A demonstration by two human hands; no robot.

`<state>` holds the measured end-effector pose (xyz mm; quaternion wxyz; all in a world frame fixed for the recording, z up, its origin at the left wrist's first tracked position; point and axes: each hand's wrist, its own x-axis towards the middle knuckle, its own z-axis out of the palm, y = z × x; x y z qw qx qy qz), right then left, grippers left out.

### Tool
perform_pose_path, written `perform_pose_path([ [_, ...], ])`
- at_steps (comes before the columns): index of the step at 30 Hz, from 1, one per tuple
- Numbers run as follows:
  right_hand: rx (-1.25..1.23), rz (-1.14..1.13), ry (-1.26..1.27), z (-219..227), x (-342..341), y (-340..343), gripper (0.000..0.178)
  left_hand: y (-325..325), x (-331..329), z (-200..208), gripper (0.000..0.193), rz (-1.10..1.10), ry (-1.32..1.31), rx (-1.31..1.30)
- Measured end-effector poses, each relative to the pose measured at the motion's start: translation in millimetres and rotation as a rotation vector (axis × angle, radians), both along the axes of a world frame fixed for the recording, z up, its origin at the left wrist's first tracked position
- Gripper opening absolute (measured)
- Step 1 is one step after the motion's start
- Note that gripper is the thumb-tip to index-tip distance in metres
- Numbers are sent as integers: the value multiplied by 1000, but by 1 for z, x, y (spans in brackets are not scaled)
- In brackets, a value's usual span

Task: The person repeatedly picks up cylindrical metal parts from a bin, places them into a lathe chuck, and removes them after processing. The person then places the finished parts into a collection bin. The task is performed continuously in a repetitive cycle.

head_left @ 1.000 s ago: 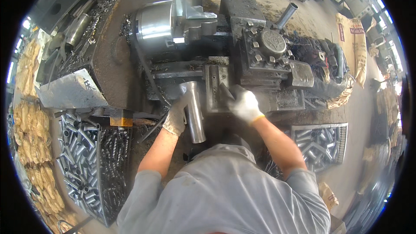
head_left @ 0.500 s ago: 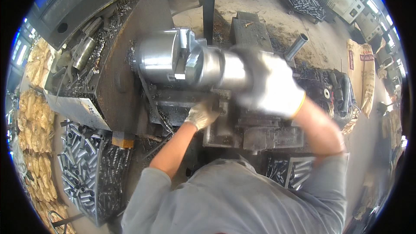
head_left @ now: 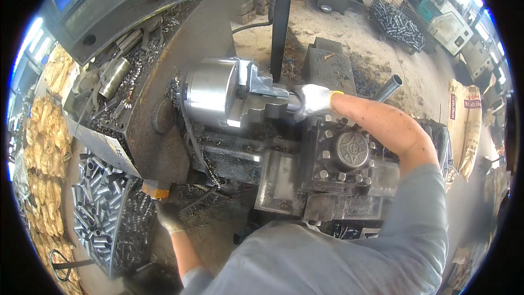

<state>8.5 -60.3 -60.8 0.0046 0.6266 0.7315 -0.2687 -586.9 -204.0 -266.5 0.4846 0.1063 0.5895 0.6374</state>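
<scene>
My right hand (head_left: 314,100), in a white glove, is closed at the open end of the lathe chuck (head_left: 210,90). Its fingers wrap round a shiny round metal piece (head_left: 294,102), mostly hidden between the stepped chuck jaws (head_left: 267,86). Low on the left, my gloved left hand (head_left: 170,220) is just below a yellow-brown block (head_left: 156,189) at the corner of the machine. Its fingers are blurred and partly hidden, so their grip does not show. The square tool post (head_left: 350,151), with bolts round its top, stands below my right forearm.
A bin of short metal tubes (head_left: 98,202) stands at the left, beside my left hand. A control panel (head_left: 125,5) overhangs the upper left. An upright dark post (head_left: 281,22) rises behind the chuck. A slanting metal pipe (head_left: 388,87) sticks up at the right.
My left hand has moved from beside the machine bed down and left to the yellow-brown block. My right hand has shifted left to the chuck jaws. The tool post now shows.
</scene>
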Motion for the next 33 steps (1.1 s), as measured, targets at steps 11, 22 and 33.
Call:
perform_pose_path([
  [11,23,-6,41,-5,-20,20,84,22,-80,-23,35,-182,256,-47],
  [22,921,-349,324,75,-76,-250,28,38,22,128,41,149,1559,806],
  [33,181,-900,839,-32,-117,-339,27,302,226,368,83,-508,1967,307],
])
